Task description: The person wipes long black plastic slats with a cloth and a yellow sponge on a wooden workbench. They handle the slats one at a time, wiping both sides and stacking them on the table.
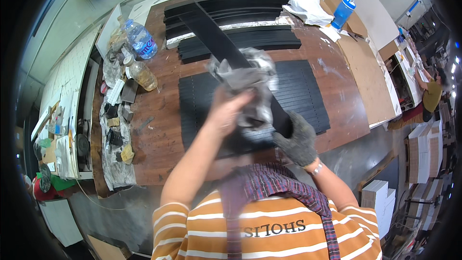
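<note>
A long flat black strip (219, 41) is held up at a slant over the table, its far end over the stacked strips. My right hand (298, 142), in a grey knit glove, grips the strip's near end. My bare left hand (231, 108), slightly blurred, is closed on a crumpled grey rag (252, 79) that lies across the strip's middle. Whether the rag is cloth or thin plastic I cannot tell. Beneath them, rows of black strips (308, 94) lie side by side on the brown table (344, 101). The left fingertips are partly hidden in the rag's folds.
Stacked black strips (245, 43) lie farther back. At the left stand a large water bottle (141, 40) and a jar (142, 75), near small blocks (126, 154) and scraps. A white cloth (308, 6) and a blue bottle (343, 13) are far right. Another person (431, 97) works beyond.
</note>
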A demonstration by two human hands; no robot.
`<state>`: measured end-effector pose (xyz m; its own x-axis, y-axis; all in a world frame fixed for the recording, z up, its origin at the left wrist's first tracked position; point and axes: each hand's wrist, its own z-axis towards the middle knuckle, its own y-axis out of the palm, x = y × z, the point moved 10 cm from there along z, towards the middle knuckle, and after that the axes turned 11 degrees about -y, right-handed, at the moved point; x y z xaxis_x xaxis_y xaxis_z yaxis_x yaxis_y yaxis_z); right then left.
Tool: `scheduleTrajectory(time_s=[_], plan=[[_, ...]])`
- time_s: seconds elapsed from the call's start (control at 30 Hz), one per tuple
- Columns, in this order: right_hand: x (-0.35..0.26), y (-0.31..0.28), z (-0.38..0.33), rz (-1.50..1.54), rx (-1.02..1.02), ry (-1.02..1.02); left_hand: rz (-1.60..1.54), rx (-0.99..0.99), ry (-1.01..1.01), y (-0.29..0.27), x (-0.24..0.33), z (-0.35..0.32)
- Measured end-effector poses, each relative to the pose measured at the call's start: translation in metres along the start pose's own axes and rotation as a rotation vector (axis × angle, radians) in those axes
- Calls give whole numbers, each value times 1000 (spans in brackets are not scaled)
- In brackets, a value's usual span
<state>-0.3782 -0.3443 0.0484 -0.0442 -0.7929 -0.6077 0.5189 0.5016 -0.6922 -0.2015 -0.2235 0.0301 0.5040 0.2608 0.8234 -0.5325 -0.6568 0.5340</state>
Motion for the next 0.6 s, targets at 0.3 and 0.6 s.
scheduleTrajectory(time_s=[0.3,0.6], plan=[[0,-63,81,658,319,165,652,-285,140,66,97,-9],[8,-64,118,1516,548,158,1498,30,398,63,16,-33]])
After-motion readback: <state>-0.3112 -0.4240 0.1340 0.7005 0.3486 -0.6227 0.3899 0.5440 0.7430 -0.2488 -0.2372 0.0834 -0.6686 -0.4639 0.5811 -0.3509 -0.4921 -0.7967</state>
